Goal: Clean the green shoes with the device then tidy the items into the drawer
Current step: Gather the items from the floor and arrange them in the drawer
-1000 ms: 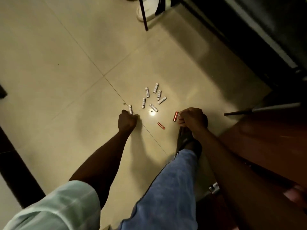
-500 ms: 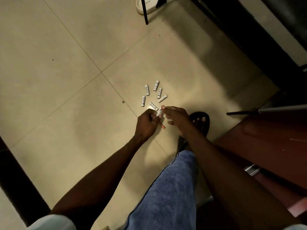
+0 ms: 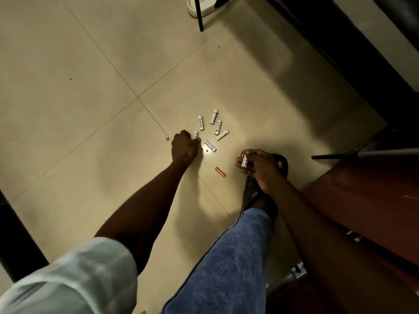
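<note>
Several white batteries [image 3: 217,127] lie scattered on the beige floor tiles, and one orange battery [image 3: 220,172] lies apart, nearer to me. My left hand [image 3: 184,148] rests on the floor with its fingertips pinching a white battery [image 3: 196,134] at the left of the group. My right hand [image 3: 258,166] hovers above my sandalled foot and holds a white battery [image 3: 244,161] together with an orange one, whose tip shows by the thumb. No green shoes or cleaning device are in view.
A white slipper [image 3: 204,7] and a thin black leg [image 3: 199,14] stand at the top. Dark furniture [image 3: 340,41] runs along the right. A reddish-brown wooden surface [image 3: 367,200] is at my right, with a grey rod [image 3: 362,154] above it. My jeans-clad leg [image 3: 226,257] fills the bottom.
My hands met half a second ago over the batteries, then parted. The left hand moved left to a white battery on the floor; the right drew back with a white and an orange battery.
</note>
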`<state>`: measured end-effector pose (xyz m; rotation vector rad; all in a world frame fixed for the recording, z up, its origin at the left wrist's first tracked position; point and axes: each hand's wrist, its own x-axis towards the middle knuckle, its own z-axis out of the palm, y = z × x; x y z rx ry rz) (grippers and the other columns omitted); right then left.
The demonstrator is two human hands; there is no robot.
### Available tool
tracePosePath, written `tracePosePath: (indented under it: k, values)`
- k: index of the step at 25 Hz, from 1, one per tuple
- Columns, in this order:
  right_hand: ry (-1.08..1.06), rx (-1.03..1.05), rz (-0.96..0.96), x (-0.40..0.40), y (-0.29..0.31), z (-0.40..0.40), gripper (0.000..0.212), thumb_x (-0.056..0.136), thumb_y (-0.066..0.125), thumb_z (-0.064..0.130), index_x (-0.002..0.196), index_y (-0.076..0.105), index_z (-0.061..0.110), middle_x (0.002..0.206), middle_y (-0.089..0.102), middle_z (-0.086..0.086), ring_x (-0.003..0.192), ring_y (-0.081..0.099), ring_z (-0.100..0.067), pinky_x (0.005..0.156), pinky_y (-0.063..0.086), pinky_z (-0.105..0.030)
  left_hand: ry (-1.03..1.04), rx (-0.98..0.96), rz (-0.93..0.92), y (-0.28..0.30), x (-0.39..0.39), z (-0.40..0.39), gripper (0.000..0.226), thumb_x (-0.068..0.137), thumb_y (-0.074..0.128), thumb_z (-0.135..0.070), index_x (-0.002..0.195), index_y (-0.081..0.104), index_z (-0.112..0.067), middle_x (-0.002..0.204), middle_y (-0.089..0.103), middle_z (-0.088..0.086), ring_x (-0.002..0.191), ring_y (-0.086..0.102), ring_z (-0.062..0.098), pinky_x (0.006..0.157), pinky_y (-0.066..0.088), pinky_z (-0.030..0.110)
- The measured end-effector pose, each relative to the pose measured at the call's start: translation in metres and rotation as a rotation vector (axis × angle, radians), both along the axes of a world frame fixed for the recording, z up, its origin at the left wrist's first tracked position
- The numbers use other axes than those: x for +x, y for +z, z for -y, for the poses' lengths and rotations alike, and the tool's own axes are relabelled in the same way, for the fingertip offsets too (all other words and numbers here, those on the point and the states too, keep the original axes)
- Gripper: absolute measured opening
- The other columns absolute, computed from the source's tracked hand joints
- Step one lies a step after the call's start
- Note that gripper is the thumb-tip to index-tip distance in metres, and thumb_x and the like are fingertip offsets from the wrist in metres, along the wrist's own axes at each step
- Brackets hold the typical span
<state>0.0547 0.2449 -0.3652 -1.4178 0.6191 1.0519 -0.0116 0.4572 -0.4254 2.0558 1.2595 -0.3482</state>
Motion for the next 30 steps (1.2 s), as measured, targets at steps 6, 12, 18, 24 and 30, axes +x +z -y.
tracePosePath:
  k: [6, 12, 18, 24, 30]
  values:
    - [-0.057, 0.027, -0.075, 0.001, 0.001, -0.013, 0.024, 0.099, 0.053, 0.032, 0.090, 0.059, 0.011, 0.084, 0.065, -0.009, 0.072, 0.066, -0.019, 0.068, 0.054, -0.031, 0.152, -0.022, 0.103, 0.017, -0.003, 0.016, 0.017, 0.092, 0.054, -0.020, 0.098, 0.060, -0.005, 0.097, 0.065, 0.010, 0.093, 0.059, 0.028, 0.068, 0.039, 0.029]
    - [-0.153, 0.172, -0.176, 0.001, 0.005, -0.017, 0.036, 0.095, 0.053, 0.047, 0.078, 0.054, 0.015, 0.062, 0.057, 0.000, 0.054, 0.052, -0.013, 0.059, 0.046, -0.026, 0.039, -0.414, 0.359, 0.045, -0.030, 0.066, 0.020, 0.089, 0.063, -0.037, 0.092, 0.067, -0.018, 0.084, 0.069, -0.001, 0.077, 0.062, 0.014, 0.069, 0.048, 0.029]
    - [-0.250, 0.026, -0.143, 0.007, -0.006, 0.004, 0.029, 0.096, 0.057, 0.030, 0.070, 0.049, 0.018, 0.046, 0.042, 0.008, 0.035, 0.034, -0.008, 0.042, 0.028, -0.018, -0.767, -0.024, 0.010, 0.001, -0.058, 0.066, 0.044, 0.085, 0.065, -0.024, 0.127, 0.057, -0.013, 0.118, 0.054, 0.014, 0.107, 0.051, 0.032, 0.087, 0.046, 0.039]
    - [-0.336, -0.001, -0.147, 0.013, -0.012, 0.018, 0.032, 0.097, 0.052, 0.027, 0.067, 0.046, 0.017, 0.046, 0.041, 0.006, 0.035, 0.035, -0.009, 0.044, 0.027, -0.018, -1.014, 0.266, 0.090, -0.009, -0.048, 0.073, 0.024, 0.096, 0.049, -0.019, 0.113, 0.059, -0.005, 0.105, 0.059, 0.016, 0.092, 0.056, 0.034, 0.076, 0.045, 0.041]
    - [-0.374, 0.012, -0.146, 0.017, -0.014, 0.023, 0.030, 0.098, 0.049, 0.026, 0.069, 0.047, 0.016, 0.048, 0.043, 0.005, 0.036, 0.036, -0.010, 0.044, 0.028, -0.019, -0.575, -0.095, 0.098, 0.007, 0.002, 0.100, 0.035, 0.091, 0.046, -0.005, 0.125, 0.043, -0.005, 0.106, 0.056, 0.021, 0.092, 0.056, 0.036, 0.073, 0.042, 0.037]
